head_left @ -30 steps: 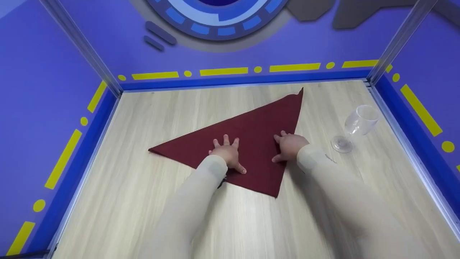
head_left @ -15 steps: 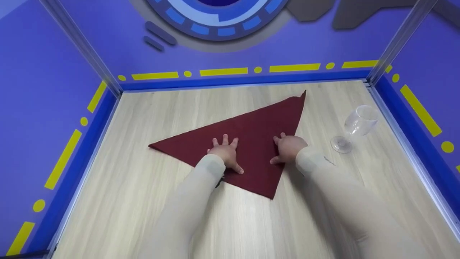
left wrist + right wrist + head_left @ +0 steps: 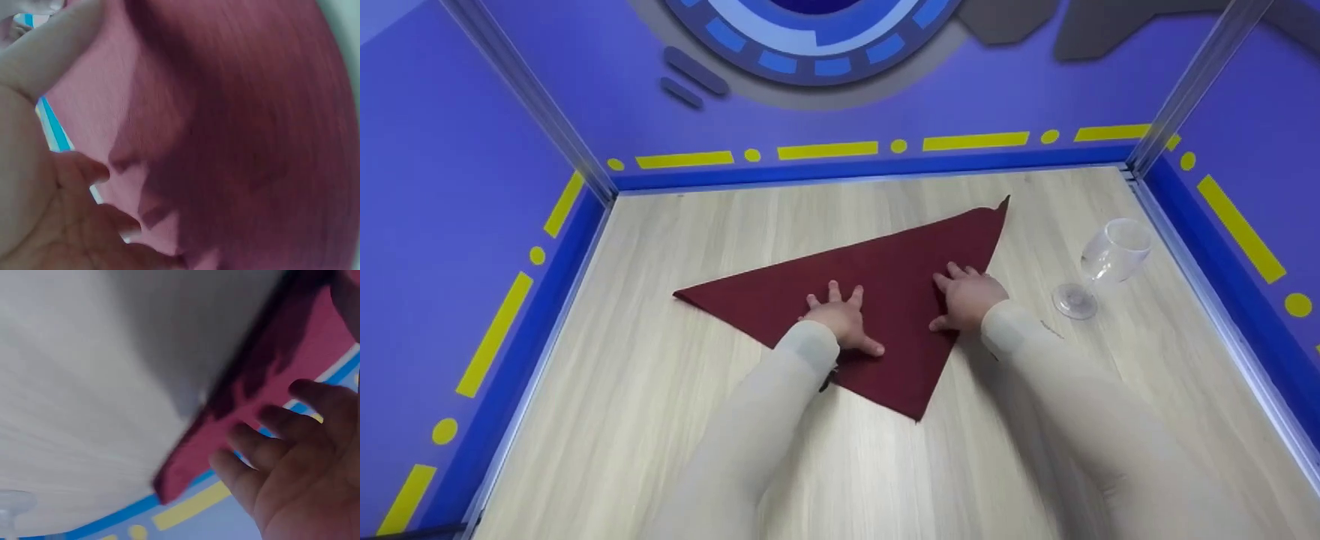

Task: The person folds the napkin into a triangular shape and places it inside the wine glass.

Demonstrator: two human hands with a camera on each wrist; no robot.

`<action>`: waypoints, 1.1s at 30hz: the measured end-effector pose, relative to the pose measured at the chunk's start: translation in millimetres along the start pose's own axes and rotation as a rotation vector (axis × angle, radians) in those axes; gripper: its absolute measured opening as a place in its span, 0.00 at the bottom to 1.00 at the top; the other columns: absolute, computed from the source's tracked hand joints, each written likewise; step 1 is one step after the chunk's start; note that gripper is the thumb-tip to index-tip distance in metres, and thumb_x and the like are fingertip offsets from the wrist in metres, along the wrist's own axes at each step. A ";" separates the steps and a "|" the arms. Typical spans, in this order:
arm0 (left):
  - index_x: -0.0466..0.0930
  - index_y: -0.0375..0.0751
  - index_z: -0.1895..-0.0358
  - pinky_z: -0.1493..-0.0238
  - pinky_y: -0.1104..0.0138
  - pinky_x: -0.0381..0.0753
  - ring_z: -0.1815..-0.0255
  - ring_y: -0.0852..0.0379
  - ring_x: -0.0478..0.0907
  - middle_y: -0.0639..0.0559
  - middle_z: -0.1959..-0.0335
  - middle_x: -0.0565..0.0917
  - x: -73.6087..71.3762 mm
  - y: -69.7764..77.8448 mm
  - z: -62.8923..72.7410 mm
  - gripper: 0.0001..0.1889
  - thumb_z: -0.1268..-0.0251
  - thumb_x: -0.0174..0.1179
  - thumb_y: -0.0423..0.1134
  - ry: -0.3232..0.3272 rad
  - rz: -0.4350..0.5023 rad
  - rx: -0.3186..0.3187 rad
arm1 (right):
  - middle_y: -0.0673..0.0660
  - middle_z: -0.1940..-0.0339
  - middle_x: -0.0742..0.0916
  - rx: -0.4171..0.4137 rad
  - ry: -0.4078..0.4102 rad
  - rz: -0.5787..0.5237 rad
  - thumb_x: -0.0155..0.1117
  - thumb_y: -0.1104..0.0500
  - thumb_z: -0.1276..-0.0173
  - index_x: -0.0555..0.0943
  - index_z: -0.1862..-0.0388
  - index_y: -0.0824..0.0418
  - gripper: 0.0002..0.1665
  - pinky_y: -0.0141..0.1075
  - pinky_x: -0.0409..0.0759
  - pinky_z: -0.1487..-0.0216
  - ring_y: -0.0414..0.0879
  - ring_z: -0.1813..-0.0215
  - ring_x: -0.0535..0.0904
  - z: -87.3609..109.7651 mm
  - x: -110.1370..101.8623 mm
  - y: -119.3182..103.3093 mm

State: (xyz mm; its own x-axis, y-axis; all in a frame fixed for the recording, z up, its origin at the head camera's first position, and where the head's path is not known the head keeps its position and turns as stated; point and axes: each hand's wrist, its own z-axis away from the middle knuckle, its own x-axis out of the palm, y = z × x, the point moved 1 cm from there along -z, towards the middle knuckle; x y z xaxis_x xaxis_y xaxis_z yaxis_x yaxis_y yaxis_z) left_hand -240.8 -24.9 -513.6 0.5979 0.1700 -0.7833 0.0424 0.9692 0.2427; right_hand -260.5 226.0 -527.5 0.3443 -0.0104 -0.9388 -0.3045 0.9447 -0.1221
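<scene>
A dark red cloth napkin [image 3: 885, 270], folded into a triangle, lies on the pale wooden table. Its long edge faces the back wall, one corner points left, another to the back right and the third toward the person. My left hand [image 3: 838, 321] is spread over the middle of its near side, fingertips touching the cloth. At the right edge my right hand [image 3: 971, 298] has its fingers spread on the cloth, thumb toward the left hand. In the right wrist view the fingers [image 3: 247, 444] are apart beside the red cloth [image 3: 185, 467].
A clear stemmed glass [image 3: 1114, 251] lies tipped on the table [image 3: 622, 420] to the right of the right hand. Blue panels with yellow marks [image 3: 825, 151] and metal posts bound the table at the back and both sides.
The napkin has turned clockwise under both hands: its back right corner moved right and nearer, its near corner left, its left corner slightly farther back. The glass stays put.
</scene>
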 end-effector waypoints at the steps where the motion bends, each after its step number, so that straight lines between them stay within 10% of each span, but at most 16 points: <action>1: 0.37 0.62 0.12 0.22 0.29 0.54 0.14 0.24 0.30 0.41 0.11 0.30 1.6 0.6 -0.2 0.65 0.44 0.74 0.68 0.003 0.008 -0.002 | 0.73 0.17 0.64 0.002 -0.018 -0.006 0.72 0.35 0.31 0.60 0.16 0.65 0.58 0.59 0.70 0.23 0.72 0.18 0.62 -0.9 1.3 2.5; 25: 0.39 0.68 0.13 0.19 0.30 0.48 0.13 0.29 0.25 0.47 0.11 0.31 4.3 -17.1 -1.9 0.64 0.45 0.77 0.64 0.008 0.016 0.024 | 0.78 0.24 0.72 -0.040 -0.017 0.114 0.66 0.28 0.31 0.66 0.20 0.70 0.58 0.56 0.82 0.35 0.68 0.26 0.75 9.0 6.8 -10.1; 33: 0.37 0.68 0.13 0.19 0.30 0.46 0.13 0.30 0.24 0.47 0.11 0.29 2.4 -17.8 -0.9 0.64 0.45 0.77 0.64 -0.005 0.002 0.033 | 0.72 0.20 0.70 -0.050 0.000 0.060 0.71 0.34 0.31 0.67 0.19 0.66 0.54 0.59 0.67 0.21 0.69 0.19 0.66 3.7 0.4 7.6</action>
State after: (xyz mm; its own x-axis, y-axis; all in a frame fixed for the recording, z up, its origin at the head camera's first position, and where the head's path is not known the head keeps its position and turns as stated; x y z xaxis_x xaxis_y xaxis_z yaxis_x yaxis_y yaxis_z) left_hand -240.8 -41.5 -520.4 0.6019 0.1712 -0.7800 0.0676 0.9623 0.2634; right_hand -259.4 234.3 -527.6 0.3237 0.0456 -0.9451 -0.3683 0.9261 -0.0815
